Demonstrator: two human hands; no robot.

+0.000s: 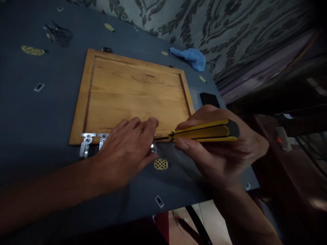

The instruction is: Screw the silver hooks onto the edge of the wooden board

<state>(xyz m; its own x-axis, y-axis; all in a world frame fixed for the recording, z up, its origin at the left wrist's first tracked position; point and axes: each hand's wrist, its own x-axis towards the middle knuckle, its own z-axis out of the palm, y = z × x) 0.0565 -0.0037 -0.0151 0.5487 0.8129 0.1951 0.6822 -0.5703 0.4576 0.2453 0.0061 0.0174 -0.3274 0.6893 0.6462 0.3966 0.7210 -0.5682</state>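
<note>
A framed wooden panel (135, 92) lies flat, with metal hooks (87, 144) along its near edge. My left hand (125, 149) rests over that edge, fingers together, covering part of the hooks; whether it grips one is hidden. A bit of shiny metal (153, 147) shows beside its thumb. My right hand (222, 149) is closed around a yellow and black screwdriver (204, 132). The shaft points left along the near edge, and its tip is hidden near my left hand's fingers.
The panel lies on a blue-grey patterned table cover (58, 112). Scissors (58, 34) lie at the back left, a blue cloth (192, 58) at the back right. A black phone-like object (209, 99) is right of the panel. Patterned fabric hangs behind the table.
</note>
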